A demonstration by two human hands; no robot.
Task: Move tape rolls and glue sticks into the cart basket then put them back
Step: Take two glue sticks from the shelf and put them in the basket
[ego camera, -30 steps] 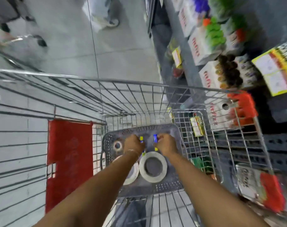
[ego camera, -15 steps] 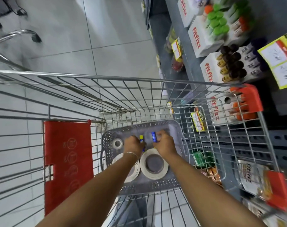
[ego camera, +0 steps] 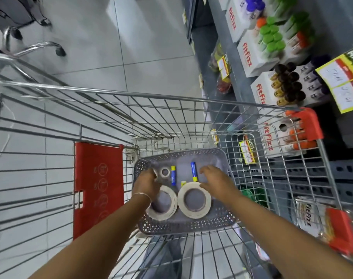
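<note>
A wire shopping cart (ego camera: pixel 171 109) fills most of the head view, and on its floor sits a grey perforated plastic basket (ego camera: pixel 183 224) that holds all of the task's things. Two large pale tape rolls lie flat side by side in the near half of the basket: the left large roll (ego camera: pixel 169 210) and the right large roll (ego camera: pixel 194 199), their rims touching or very nearly so. A small tape roll (ego camera: pixel 164 172) lies flat towards the far left corner. Just right of it a blue glue stick with a yellow cap (ego camera: pixel 173 175) lies lengthwise, and a second blue glue stick (ego camera: pixel 194 171) lies parallel to it a little further right, its yellow end near the rim of the right large roll. A small yellow piece shows between the two sticks' near ends; what it is cannot be told.

The person's left hand (ego camera: pixel 149 183) reaches into the basket with fingers spread, resting over the far edge of the left large roll and close beside the small roll; it grips nothing visibly. The right hand (ego camera: pixel 215 181) is also spread and unclenched, its thumb touching or just over the right large roll's rim, fingers beside the second glue stick, nothing clasped.

A red child-seat flap (ego camera: pixel 99 184) hangs on the cart's left. Beyond the cart's right side, a shelf (ego camera: pixel 217 37) carries white cartons (ego camera: pixel 250 55) of capped bottles
</note>
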